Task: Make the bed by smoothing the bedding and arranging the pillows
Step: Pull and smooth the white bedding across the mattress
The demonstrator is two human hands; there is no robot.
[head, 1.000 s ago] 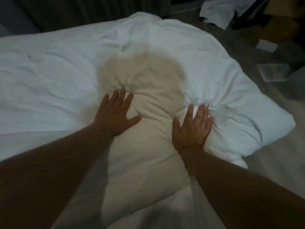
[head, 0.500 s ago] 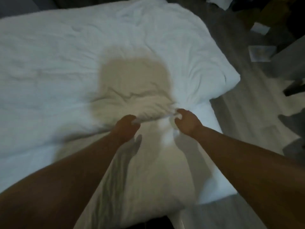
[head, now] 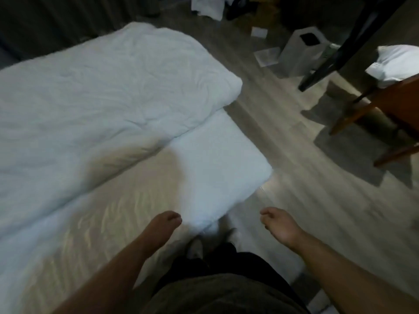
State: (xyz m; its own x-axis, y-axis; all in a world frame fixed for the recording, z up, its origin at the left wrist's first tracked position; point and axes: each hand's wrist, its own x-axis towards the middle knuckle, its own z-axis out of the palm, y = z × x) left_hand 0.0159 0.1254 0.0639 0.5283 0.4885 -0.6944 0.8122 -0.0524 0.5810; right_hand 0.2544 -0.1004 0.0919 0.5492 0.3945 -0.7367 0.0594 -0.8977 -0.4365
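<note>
The duvet is lying across the far and left part of the bed, creased but spread out, and its near edge is running in a diagonal line. Below that edge the sheet is showing bare down to the near corner. A moment ago you were pressing the duvet flat, then pinching its edge with both hands. Now you are standing back at the corner, and neither hand is touching any bedding. That is suggesting this pass along the edge is over, though the wrinkles are probably calling for another sweep. The floor is stretching away on your right. Across it, what looks like a pillow is sitting on wooden furniture, well apart from the bed, so the arranging is not yet begun. Your left hand is hanging over the sheet near the corner, fingers loosely curled and holding nothing. Your right hand is hanging over the floor beside the bed, likewise loosely curled and empty
</note>
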